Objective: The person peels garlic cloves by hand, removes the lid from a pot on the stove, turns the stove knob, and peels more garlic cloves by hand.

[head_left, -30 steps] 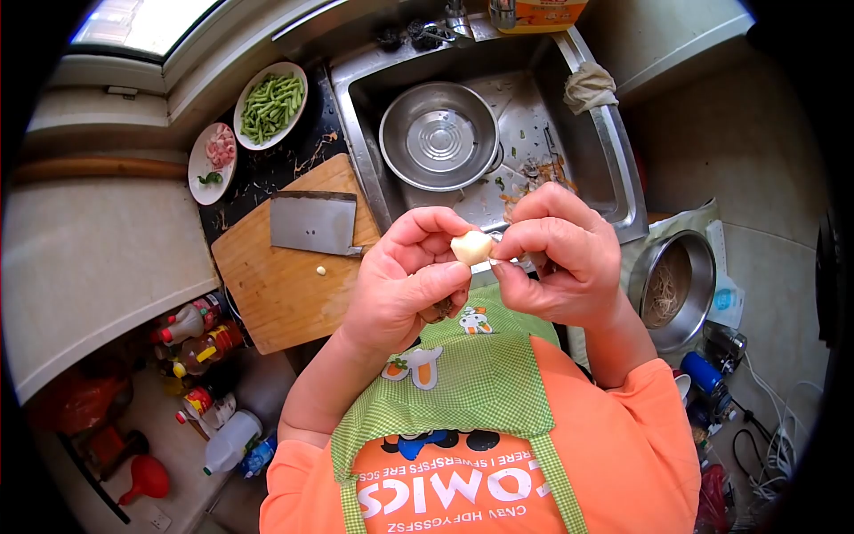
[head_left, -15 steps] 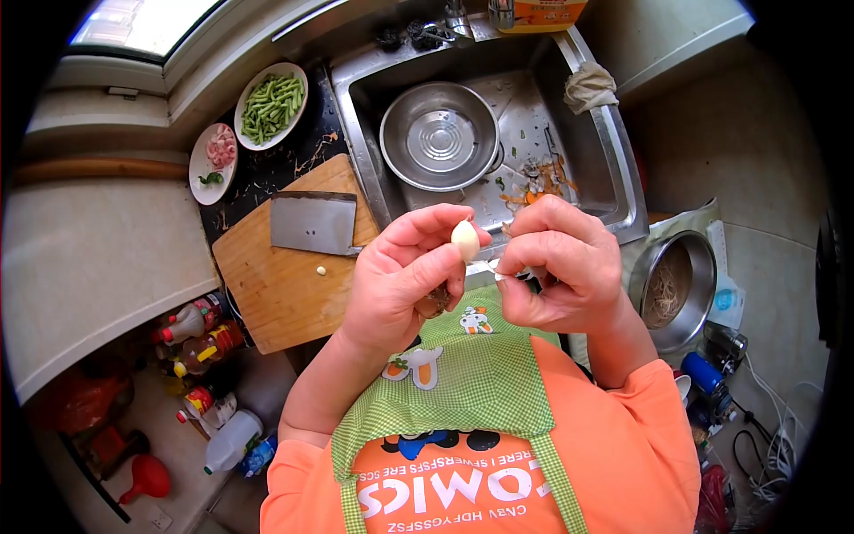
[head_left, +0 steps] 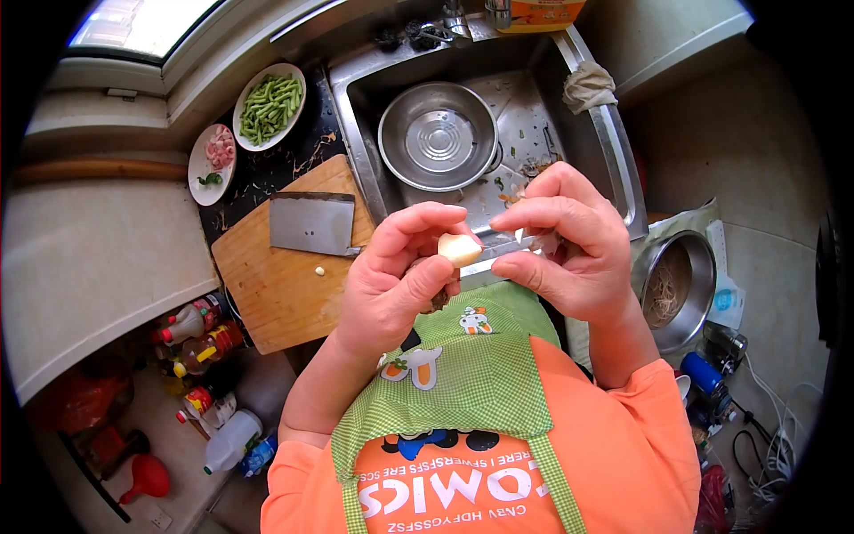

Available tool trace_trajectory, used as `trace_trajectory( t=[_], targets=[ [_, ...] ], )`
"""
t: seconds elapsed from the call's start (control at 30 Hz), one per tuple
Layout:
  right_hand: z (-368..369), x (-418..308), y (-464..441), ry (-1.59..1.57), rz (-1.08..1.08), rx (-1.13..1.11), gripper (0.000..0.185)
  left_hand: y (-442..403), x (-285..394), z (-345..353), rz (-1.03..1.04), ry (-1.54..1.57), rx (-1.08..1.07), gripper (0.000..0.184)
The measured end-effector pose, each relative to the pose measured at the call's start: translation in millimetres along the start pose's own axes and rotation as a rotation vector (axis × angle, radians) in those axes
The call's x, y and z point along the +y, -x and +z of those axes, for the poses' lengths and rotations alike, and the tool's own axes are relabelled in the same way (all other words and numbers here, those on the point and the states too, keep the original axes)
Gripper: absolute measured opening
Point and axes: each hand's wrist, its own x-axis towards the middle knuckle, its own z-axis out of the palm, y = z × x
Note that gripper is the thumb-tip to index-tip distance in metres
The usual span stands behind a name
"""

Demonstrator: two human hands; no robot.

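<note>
Before the rectangular stainless-steel sink [head_left: 516, 102], the right hand [head_left: 583, 254], thumb and forefinger parted, hangs beside the left hand [head_left: 382, 276], which pinches a plump cream-white garlic clove [head_left: 459, 250]; thin pale scraps [head_left: 519, 237] show at the right fingers. Peeling seems the step in hand; the next move wants a fine pinch

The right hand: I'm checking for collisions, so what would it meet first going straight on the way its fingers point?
Probably the pale clove held in the left hand, across a gap from the right hand; depth is unclear, so it might touch the left hand itself first.
</note>
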Motion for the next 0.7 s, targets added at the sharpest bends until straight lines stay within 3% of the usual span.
trace_trajectory(
  t=[0.5,0.7],
  targets=[
    [2,5,-5,0.229,-0.277,-0.002,0.021,-5,6,2,-0.051,-0.079,0.003,0.035],
    [1,3,-8,0.190,-0.269,0.009,0.020,-11,0,-4,0.068,-0.124,-0.066,0.026]
  ],
)
